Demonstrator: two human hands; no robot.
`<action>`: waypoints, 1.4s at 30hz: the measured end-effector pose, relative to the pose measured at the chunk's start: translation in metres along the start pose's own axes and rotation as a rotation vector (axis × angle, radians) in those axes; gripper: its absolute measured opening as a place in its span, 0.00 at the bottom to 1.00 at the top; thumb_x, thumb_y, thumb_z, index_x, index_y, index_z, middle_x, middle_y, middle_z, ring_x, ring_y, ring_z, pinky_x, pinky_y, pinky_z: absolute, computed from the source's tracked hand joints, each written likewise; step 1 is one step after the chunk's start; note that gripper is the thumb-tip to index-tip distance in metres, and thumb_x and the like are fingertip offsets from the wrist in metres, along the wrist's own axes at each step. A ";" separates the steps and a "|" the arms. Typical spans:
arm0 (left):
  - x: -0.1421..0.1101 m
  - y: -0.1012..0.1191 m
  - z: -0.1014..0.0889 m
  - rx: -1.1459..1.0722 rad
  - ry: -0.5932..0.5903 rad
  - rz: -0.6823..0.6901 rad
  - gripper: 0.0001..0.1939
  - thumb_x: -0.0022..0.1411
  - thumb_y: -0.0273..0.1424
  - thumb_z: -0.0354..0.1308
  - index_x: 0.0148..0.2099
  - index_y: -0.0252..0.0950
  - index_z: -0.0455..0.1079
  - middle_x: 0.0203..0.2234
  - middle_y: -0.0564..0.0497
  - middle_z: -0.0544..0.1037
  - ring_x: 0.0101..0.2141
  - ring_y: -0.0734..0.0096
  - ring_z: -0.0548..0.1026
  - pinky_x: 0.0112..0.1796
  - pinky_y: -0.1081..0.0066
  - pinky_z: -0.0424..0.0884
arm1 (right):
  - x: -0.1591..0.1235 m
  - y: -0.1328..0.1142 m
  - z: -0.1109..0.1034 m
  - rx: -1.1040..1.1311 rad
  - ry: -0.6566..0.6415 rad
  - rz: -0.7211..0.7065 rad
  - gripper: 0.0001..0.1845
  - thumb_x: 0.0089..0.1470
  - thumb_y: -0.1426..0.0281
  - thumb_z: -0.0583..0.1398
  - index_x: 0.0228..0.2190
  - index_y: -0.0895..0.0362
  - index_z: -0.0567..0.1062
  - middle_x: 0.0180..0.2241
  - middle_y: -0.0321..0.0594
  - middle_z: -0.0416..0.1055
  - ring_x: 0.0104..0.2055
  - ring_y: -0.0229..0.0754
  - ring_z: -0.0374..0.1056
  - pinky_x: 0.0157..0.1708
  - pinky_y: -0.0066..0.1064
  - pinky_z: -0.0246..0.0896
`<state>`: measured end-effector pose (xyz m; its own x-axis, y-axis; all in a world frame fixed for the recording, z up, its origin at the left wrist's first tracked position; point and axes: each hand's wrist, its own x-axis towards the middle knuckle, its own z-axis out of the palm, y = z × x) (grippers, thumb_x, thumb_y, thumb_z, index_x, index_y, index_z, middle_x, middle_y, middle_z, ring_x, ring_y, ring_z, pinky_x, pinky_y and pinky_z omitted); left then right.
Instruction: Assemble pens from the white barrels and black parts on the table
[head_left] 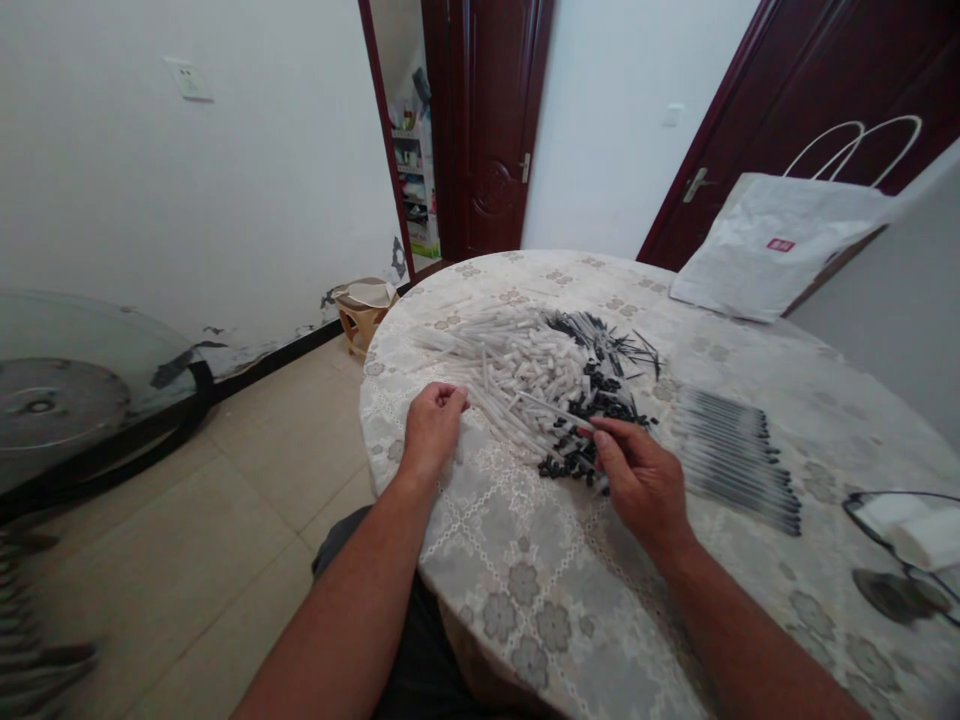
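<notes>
My right hand [643, 478] pinches a thin, whitish translucent tube [553, 408], which looks like a pen barrel and points up and left over the pile. My left hand [435, 425] is closed, thumb against fingers, at the pile's left edge; what it holds, if anything, is too small to make out. Between the hands lies a heap of short white pieces [544, 365] with longer white tubes [465, 335]. Small black caps [577, 460] are heaped beside my right fingertips. Thin black sticks [600, 340] lie behind. Right of my right hand, several pen-like sticks [735, 450] with dark ends lie in a row.
A flowered cloth covers the round table [525, 600]. A white paper bag [780, 245] stands at the back right. Glasses [892, 550] and a white roll [930, 535] lie at the right edge. A small stool [364, 305] stands on the floor behind left.
</notes>
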<state>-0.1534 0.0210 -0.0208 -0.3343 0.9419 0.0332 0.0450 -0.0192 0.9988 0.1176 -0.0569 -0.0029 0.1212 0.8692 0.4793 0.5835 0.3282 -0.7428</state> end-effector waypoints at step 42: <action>-0.022 0.021 0.016 -0.339 -0.332 -0.012 0.12 0.56 0.40 0.69 0.36 0.37 0.76 0.30 0.51 0.76 0.33 0.68 0.75 0.35 0.67 0.76 | -0.004 0.001 0.005 -0.016 -0.072 -0.064 0.14 0.65 0.61 0.59 0.46 0.52 0.81 0.35 0.40 0.82 0.34 0.44 0.78 0.35 0.32 0.73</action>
<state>-0.1301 0.0049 -0.0011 -0.0111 0.9979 0.0636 -0.2849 -0.0641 0.9564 0.1140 -0.0577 -0.0080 0.0254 0.8714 0.4899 0.6014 0.3782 -0.7038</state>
